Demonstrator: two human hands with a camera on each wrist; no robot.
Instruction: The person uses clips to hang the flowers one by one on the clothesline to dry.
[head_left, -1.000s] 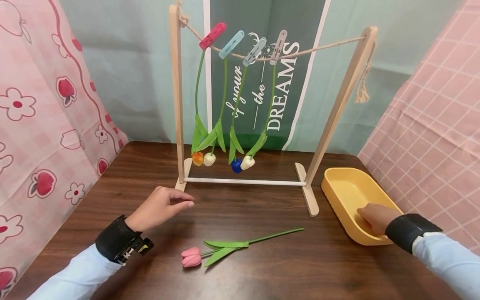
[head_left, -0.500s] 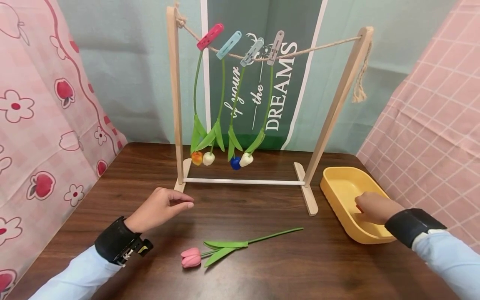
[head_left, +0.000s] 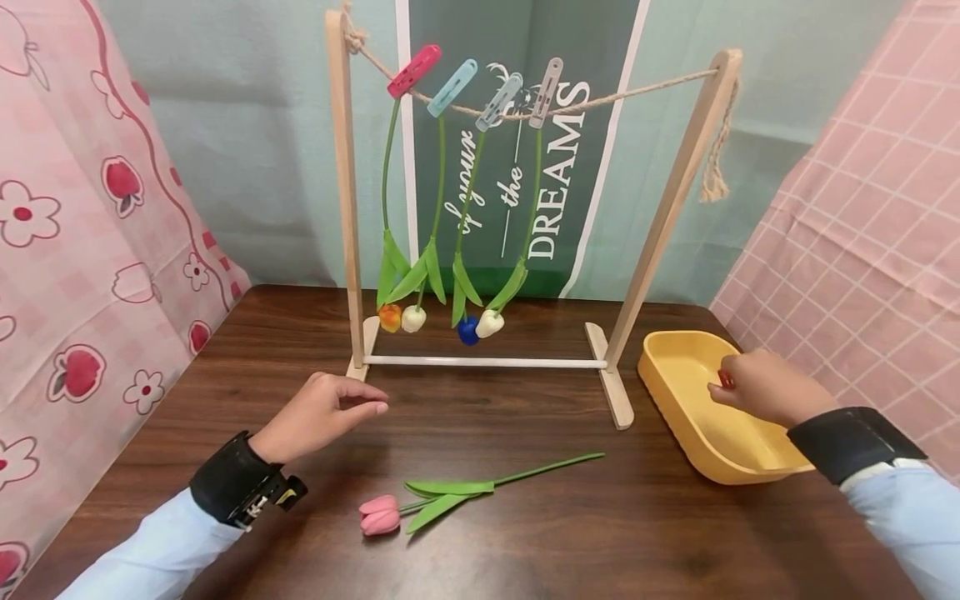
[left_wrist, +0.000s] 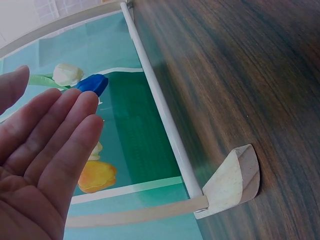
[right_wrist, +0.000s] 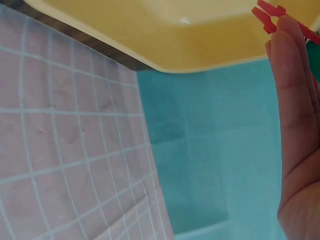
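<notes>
My right hand (head_left: 768, 387) holds a red clothespin (right_wrist: 272, 12) above the yellow tray (head_left: 678, 417); most of the clothespin is hidden by the fingers in the head view. Over the table, left of centre, my left hand (head_left: 318, 417) hovers with relaxed fingers and holds nothing. A pink tulip (head_left: 380, 515) with a green stem lies on the table in front of it. Four-sided by wooden posts, a rope (head_left: 600, 103) carries several clothespins, a red one (head_left: 415, 71) leftmost. Tulips hang head down from them: orange (head_left: 390, 317), blue (head_left: 468, 331) and white (head_left: 490, 323).
The wooden rack (head_left: 667, 217) stands at the back of the brown table (head_left: 300, 517), with a white bar (head_left: 480, 362) low between its feet. A green and teal cloth (head_left: 285, 167) hangs behind. Pink cloths flank both sides.
My right hand has risen from inside the yellow tray, and the red clothespin now shows at its fingertips. My left hand has stayed in place. The head view has shifted slightly.
</notes>
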